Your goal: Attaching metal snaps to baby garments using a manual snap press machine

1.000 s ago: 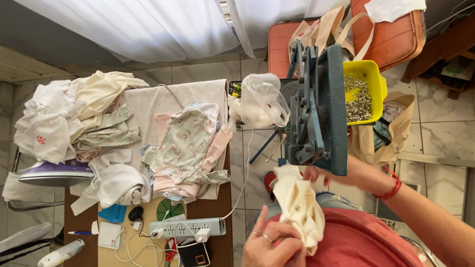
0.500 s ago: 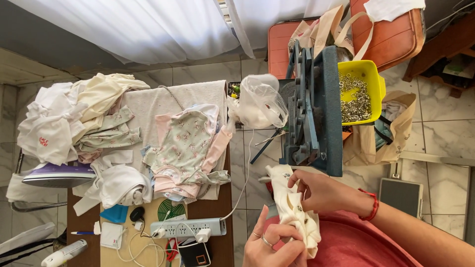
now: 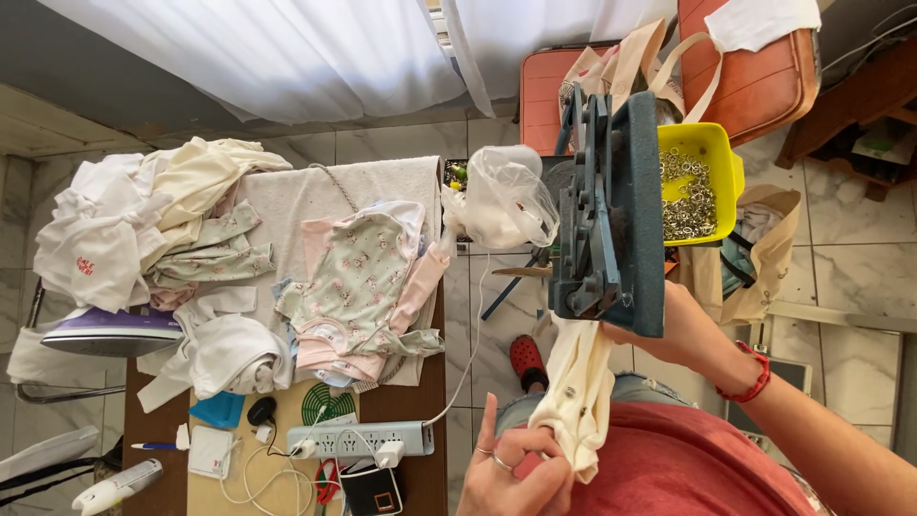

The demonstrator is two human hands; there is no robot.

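Observation:
A cream baby garment (image 3: 580, 392) hangs from the base of a dark blue press machine (image 3: 611, 220). My left hand (image 3: 511, 468) pinches its lower end, near my lap. My right hand (image 3: 683, 330), with a red bracelet on the wrist, reaches under the press and holds the garment's upper end there; its fingers are partly hidden by the machine. A yellow tray (image 3: 714, 158) of small metal rings sits just beyond the press.
A table (image 3: 425, 401) to the left carries piles of baby clothes (image 3: 353, 287), an iron (image 3: 110, 330), a power strip (image 3: 358, 440) with cables and a clear plastic bag (image 3: 501, 196). Orange chairs (image 3: 764, 86) and paper bags (image 3: 764, 248) stand on the tiled floor.
The garment has moved from my lap up to the press. My right hand has shifted up under the machine, and my left hand has slid to the cloth's lower end.

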